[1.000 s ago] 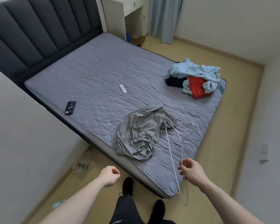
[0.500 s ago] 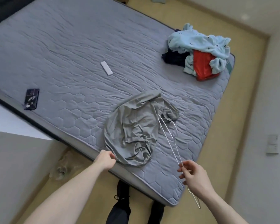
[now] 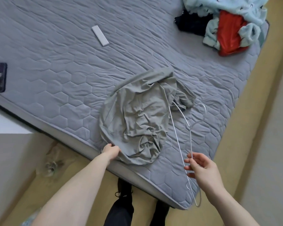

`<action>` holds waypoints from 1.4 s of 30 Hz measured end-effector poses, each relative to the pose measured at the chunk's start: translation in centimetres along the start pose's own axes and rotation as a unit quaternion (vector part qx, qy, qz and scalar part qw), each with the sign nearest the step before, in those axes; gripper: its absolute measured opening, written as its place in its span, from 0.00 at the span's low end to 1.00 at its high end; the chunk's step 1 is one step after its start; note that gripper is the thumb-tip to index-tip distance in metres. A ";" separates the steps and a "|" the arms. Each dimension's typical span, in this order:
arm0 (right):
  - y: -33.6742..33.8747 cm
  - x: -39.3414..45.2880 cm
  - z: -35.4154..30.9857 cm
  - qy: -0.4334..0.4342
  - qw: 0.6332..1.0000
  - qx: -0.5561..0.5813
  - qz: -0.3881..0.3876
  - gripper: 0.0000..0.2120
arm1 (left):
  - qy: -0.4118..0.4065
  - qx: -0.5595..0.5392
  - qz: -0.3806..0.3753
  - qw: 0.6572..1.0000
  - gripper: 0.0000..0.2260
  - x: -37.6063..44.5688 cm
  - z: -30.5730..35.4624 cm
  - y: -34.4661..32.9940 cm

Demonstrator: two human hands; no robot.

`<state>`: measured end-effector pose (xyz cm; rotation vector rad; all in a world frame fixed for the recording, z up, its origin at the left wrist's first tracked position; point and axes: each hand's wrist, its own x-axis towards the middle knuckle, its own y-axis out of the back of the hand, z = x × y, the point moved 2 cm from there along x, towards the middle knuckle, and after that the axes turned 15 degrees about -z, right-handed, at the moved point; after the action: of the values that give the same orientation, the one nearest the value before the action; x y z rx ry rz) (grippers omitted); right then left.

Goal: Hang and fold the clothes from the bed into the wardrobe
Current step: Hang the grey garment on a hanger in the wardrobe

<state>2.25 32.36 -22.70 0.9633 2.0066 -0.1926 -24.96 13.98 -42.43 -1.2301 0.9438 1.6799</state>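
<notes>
Your left hand (image 3: 110,150) pinches the near hem of the crumpled grey shirt (image 3: 137,121) at the bed (image 3: 55,66) edge, likely to spread it, while your right hand (image 3: 201,167) loosely fingers the white wire hanger (image 3: 185,126) beside it, ready for threading.

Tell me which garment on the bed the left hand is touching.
The crumpled grey garment by the near edge; the left hand grips its hem. The light-blue, red and dark pile lies untouched at the far corner.
</notes>
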 end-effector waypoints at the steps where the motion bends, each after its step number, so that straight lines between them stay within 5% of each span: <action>1: -0.2 0.0 -0.1 -0.002 1.000 0.003 0.000 0.08 | -0.007 -0.025 0.012 1.000 0.18 -0.1 0.2 -0.1; 5: -0.7 -1.3 -1.2 0.001 1.000 0.017 -0.003 0.07 | -0.050 -0.127 0.020 0.990 0.25 -2.4 0.6 0.3; 10: -1.4 -5.0 -3.4 0.001 1.000 0.022 -0.023 0.07 | -0.174 -0.271 0.086 0.943 0.05 -9.2 2.9 2.4; 13: -1.9 -8.1 -5.3 0.012 0.998 0.030 -0.050 0.06 | -0.215 -0.326 0.096 0.916 0.03 -14.3 5.4 4.1; 18: -1.8 -12.5 -8.1 0.040 0.996 0.003 -0.079 0.06 | -0.208 -0.227 0.016 0.951 0.03 -19.8 6.5 4.7; 24: -2.4 -8.2 -6.2 0.044 0.996 -0.016 -0.080 0.07 | -0.062 -0.091 0.003 0.994 0.07 -12.0 2.1 3.3; 34: -3.1 0.2 0.3 0.038 0.994 -0.030 -0.099 0.08 | 0.010 -0.237 0.049 0.970 0.21 1.0 -2.3 -0.6; 39: -2.7 -2.3 -0.3 0.027 0.995 -0.027 -0.095 0.07 | -0.087 -0.227 0.130 0.961 0.06 -4.8 -0.5 -0.9; 42: -2.2 -5.5 -1.7 0.046 0.992 -0.060 -0.101 0.07 | -0.176 -0.142 0.094 0.970 0.10 -13.4 2.4 -2.1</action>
<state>1.34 28.54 -17.88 0.7045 2.1745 -0.1391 -21.45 14.44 -29.07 -0.9927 0.6334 2.1557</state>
